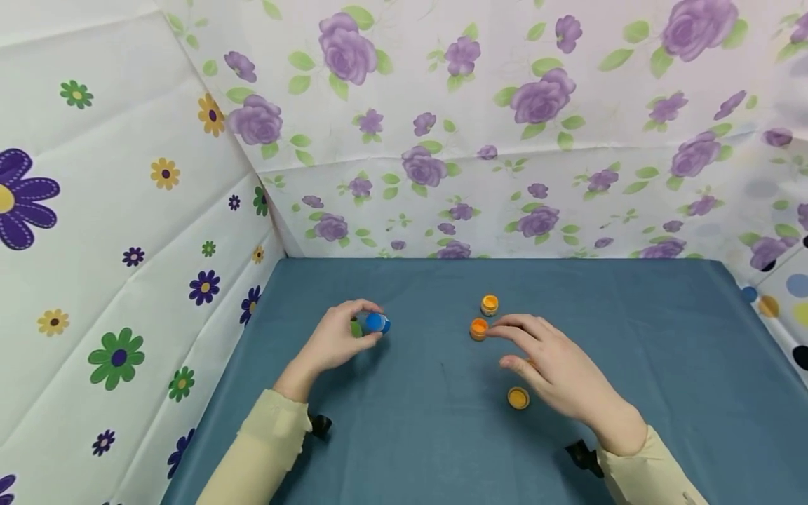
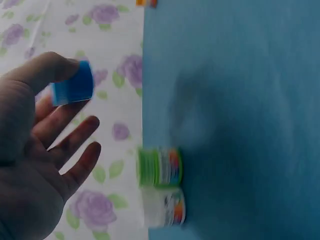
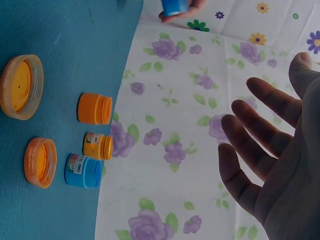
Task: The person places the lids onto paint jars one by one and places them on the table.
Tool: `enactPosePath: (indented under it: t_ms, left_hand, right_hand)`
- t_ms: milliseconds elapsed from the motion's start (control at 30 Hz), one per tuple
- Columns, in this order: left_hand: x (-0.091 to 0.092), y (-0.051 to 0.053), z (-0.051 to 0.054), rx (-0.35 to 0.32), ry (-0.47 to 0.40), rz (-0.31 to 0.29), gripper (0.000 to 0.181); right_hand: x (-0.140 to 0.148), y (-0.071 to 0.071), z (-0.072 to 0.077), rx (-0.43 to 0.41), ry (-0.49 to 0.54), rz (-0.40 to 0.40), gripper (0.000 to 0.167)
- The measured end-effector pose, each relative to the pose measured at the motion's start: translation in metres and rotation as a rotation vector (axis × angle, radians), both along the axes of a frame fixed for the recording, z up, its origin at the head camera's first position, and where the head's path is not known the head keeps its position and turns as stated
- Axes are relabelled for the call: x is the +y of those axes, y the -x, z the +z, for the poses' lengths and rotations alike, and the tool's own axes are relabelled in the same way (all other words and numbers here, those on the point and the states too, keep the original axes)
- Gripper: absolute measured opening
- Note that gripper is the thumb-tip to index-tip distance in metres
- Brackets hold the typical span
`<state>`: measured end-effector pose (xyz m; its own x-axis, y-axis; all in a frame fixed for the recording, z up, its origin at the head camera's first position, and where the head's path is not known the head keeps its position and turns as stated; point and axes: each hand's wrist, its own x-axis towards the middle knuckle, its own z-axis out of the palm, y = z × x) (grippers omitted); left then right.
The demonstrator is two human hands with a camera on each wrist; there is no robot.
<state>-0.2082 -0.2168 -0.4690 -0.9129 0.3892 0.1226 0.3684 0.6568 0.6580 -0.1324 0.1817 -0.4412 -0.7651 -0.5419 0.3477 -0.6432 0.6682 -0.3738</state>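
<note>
My left hand (image 1: 341, 337) pinches a small blue paint jar (image 1: 376, 322) between thumb and fingers, raised over the table. The same blue jar (image 2: 75, 85) shows in the left wrist view. Below it stand a green jar (image 2: 160, 167) and a white jar (image 2: 165, 207), side by side. My right hand (image 1: 555, 365) hovers with fingers spread and relaxed, holding nothing. Near its fingertips is an open orange jar (image 1: 478, 330), with an open yellow jar (image 1: 489, 304) just behind. A second blue jar (image 3: 82, 171), hidden in the head view, stands beside the yellow jar.
A lid with yellow inside (image 1: 518, 398) lies face up in front of my right hand. Another orange-rimmed lid (image 3: 40, 162) lies near the jars. A blue cloth (image 1: 416, 435) covers the table; a flowered sheet (image 1: 404, 140) hangs behind it.
</note>
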Motion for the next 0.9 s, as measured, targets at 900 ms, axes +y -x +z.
enactPosePath:
  t_ms: [900]
  left_hand:
    - [-0.011,0.019,-0.021,0.04,0.353,-0.033,0.035]
  right_hand:
    - [0.001,0.001,-0.001,-0.04,-0.028,0.012,0.04]
